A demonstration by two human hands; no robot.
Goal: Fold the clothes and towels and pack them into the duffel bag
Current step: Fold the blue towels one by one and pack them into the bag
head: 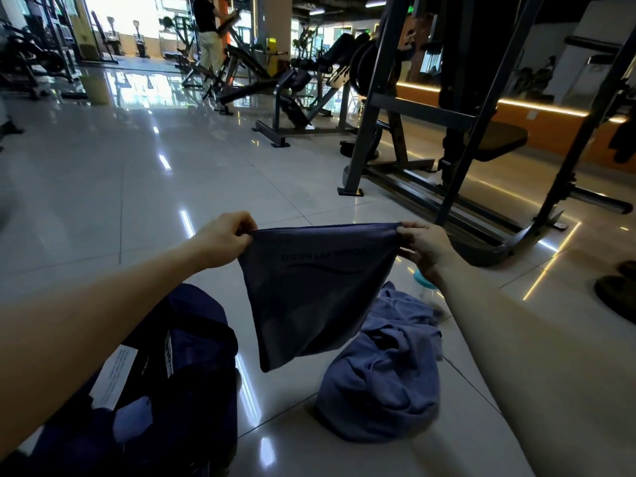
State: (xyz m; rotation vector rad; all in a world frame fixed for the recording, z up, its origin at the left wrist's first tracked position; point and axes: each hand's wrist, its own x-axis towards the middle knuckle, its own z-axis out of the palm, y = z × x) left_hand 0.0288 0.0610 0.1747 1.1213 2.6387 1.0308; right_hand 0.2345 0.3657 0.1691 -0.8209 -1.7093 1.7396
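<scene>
1. A glossy tiled floor runs out ahead, with a dark steel gym rack standing to the right front and benches farther back.
2. A navy duffel bag lies on the floor at lower left, partly hidden by the left forearm; a white tag shows on it.
3. A crumpled blue-grey garment lies on the floor just right of the bag, under the held cloth.
4. A small teal object peeks out behind the right wrist; what it is cannot be told.
5. The left hand pinches the top left corner of a dark blue towel, fingers closed on the edge.
6. The right hand pinches the top right corner likewise.
7. The towel hangs folded between both hands, above the floor, clear of bag and garment.
</scene>
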